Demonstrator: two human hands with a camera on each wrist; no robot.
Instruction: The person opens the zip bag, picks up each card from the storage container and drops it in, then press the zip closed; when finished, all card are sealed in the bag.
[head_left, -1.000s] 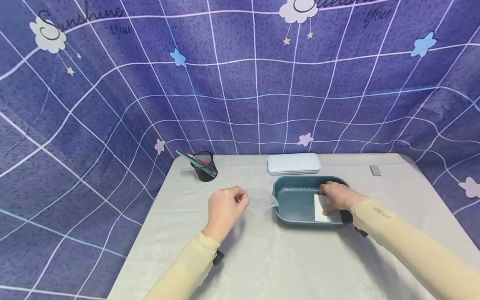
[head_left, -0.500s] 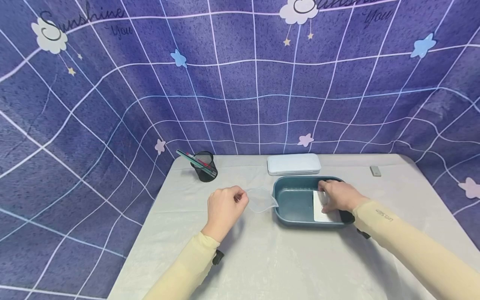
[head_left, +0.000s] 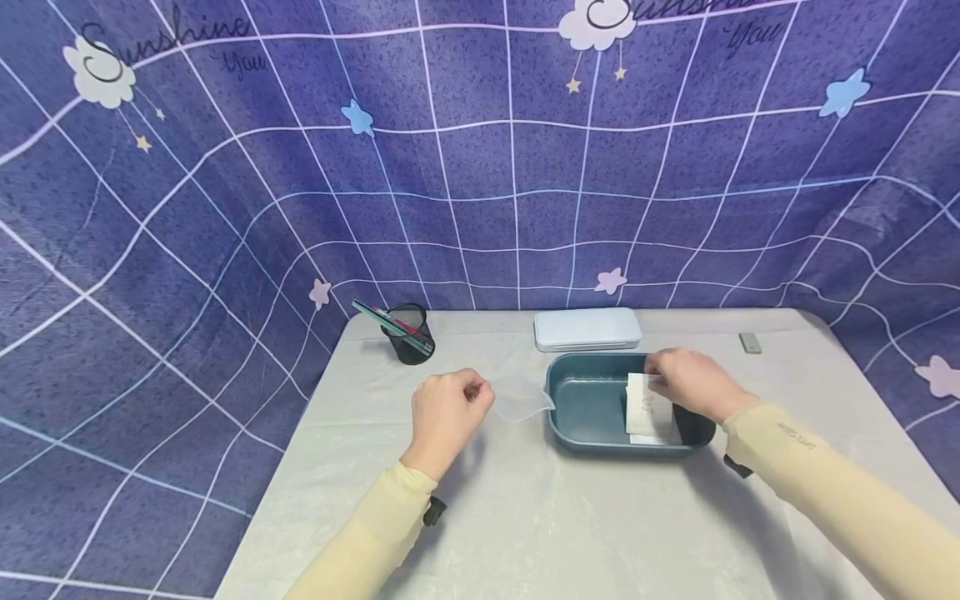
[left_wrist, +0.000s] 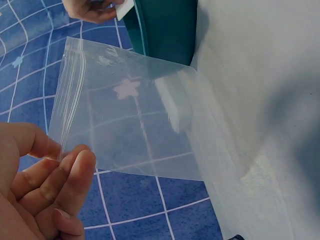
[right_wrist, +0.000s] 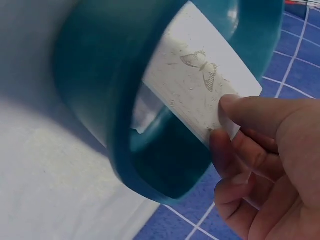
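My left hand (head_left: 448, 421) pinches a clear zip-top plastic bag (left_wrist: 125, 110) by a corner near its zip strip, holding it above the table left of the basin. A deep teal plastic basin (head_left: 588, 400) stands on the table. Over its right part my right hand (head_left: 693, 383) pinches the edge of a white card (right_wrist: 200, 65) between thumb and fingers. The card bears a butterfly print and is tilted up. Beneath it another white piece (right_wrist: 145, 112) shows inside the basin, partly hidden by the card.
A pale blue flat case (head_left: 587, 328) lies behind the basin. At the back left stands a black mesh pen cup (head_left: 408, 333) with several long items in it. A small grey block (head_left: 750, 342) lies at the back right. A purple patterned cloth (head_left: 480, 167) hangs behind the table.
My right hand has lifted the butterfly card out from the basin's floor, moving slightly up and right, and a white piece below is uncovered. The left hand with the bag has barely shifted.
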